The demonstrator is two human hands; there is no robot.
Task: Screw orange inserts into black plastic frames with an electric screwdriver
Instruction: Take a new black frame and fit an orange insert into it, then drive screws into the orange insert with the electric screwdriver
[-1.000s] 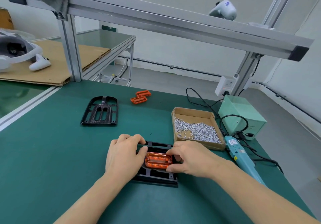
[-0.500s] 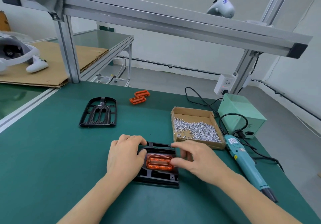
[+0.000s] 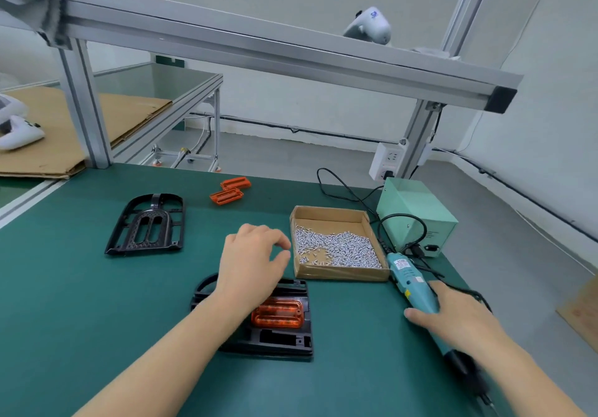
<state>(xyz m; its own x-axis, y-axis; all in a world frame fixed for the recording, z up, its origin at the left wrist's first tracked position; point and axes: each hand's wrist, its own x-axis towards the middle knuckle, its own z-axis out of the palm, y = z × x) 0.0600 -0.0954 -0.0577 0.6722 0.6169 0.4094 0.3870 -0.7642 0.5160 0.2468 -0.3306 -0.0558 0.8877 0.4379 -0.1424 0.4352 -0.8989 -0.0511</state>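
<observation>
The electric screwdriver is gripped by the right hand; the left hand, loosely open, is held near the screw box, probably to fasten the seated orange insert.

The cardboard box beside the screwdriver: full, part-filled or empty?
Part-filled. Silver screws cover only the floor of the cardboard box, bare walls rising above them.

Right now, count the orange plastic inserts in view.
3: one orange plastic insert seated in the near black plastic frame, partly under the left forearm; two loose inserts at the table's far edge.
</observation>
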